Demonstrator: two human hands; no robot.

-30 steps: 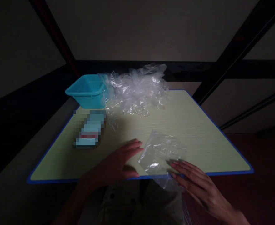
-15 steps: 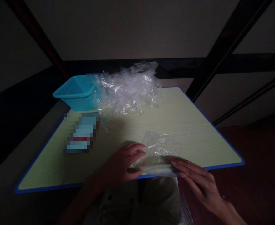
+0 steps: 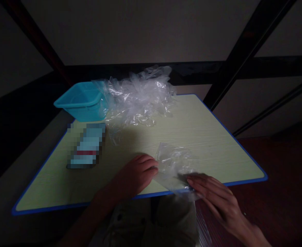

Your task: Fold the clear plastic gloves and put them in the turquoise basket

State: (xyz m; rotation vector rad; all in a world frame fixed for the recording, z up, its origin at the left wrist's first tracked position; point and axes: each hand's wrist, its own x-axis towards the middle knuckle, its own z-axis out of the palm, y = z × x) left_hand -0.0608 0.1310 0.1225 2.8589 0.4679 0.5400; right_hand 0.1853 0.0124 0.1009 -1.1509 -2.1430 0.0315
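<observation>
A thin, crinkled piece of clear plastic [image 3: 172, 161] lies flat near the table's front edge, its lower right part hanging a little over the rim. Whether it is a bag or a glove I cannot tell. My left hand [image 3: 140, 173] is closed at its left side, fingers curled together and pinching its edge. On the lower right part rests my right hand [image 3: 215, 195], its fingers stretched out and lying flat, with the thumb lower down near the table edge.
A pale table [image 3: 202, 137] with a blue rim stands before me. Across its back is a heap of crumpled clear plastic [image 3: 143, 99], partly over a turquoise basin [image 3: 76, 106]. A pixelated flat, phone-like object [image 3: 87, 145] lies at left. A wall [image 3: 145, 31] rises behind.
My left fingers, spread apart before, have drawn together at the plastic's left edge. The plastic's near part, raised and bunched between the hands, now lies flatter. My right hand stays nearly in place.
</observation>
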